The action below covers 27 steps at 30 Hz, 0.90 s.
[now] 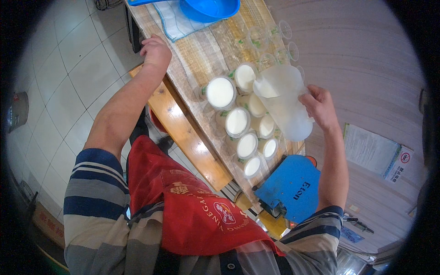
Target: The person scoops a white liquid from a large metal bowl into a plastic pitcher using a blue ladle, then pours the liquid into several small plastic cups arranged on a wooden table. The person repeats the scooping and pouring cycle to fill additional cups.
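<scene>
My right hand [318, 105] grips a translucent plastic pitcher [285, 106] by its side near the wall. The pitcher is tipped, with white liquid near its spout, just beside a filled cup [246, 77]. Several clear plastic cups of white liquid stand in rows on the table, among them a large-looking one [221, 92] at the left of the group and one [252, 167] at the near end. Empty clear cups [257, 38] stand beyond them. My left hand [157, 51] is over the table's left edge, fingers loosely curled, holding nothing.
A blue plastic basin [209, 8] rests on a white cloth [178, 25] at the far end of the wood-patterned table [206, 44]. A blue machine [292, 189] stands near the cups, against the wall. A wooden bench [187, 134] runs along the table's left side.
</scene>
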Motion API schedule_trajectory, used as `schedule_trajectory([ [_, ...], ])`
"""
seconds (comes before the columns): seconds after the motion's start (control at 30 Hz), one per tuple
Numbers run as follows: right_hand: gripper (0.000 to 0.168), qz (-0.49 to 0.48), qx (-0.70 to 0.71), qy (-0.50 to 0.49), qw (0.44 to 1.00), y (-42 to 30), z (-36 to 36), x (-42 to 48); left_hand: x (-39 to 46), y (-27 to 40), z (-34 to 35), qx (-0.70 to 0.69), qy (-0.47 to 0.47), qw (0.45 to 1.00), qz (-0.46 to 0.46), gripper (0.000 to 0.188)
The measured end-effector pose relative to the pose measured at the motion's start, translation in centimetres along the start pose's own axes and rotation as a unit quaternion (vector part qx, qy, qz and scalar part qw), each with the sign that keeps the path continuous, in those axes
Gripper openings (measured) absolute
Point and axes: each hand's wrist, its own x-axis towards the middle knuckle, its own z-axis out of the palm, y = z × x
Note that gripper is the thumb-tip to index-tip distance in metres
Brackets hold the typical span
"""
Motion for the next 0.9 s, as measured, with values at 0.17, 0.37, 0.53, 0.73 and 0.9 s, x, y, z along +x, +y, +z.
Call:
schedule_trajectory([
  [0.17,0.018,-0.004,-0.006,0.005,1.000,-0.1,0.0,-0.1,0.0,0.0,0.1,-0.006,0.013,1.000,-0.009,0.046],
  [0.37,0.018,-0.005,0.009,0.008,1.000,0.3,0.1,-0.2,-0.2,-0.1,0.0,0.004,0.021,1.000,-0.002,0.045],
  [0.53,0.017,-0.002,0.005,0.008,1.000,0.4,-0.1,-0.2,-0.2,0.1,0.3,0.001,0.011,1.000,0.005,0.046],
  [0.73,0.013,0.003,0.130,0.019,0.991,0.8,-0.7,-1.5,-0.2,-0.2,0.2,-0.014,0.018,1.000,0.012,0.048],
  [0.9,0.012,0.037,0.239,0.071,0.968,1.4,-1.6,-4.1,-0.1,-0.9,-0.2,-0.009,-0.012,0.998,0.067,0.049],
])
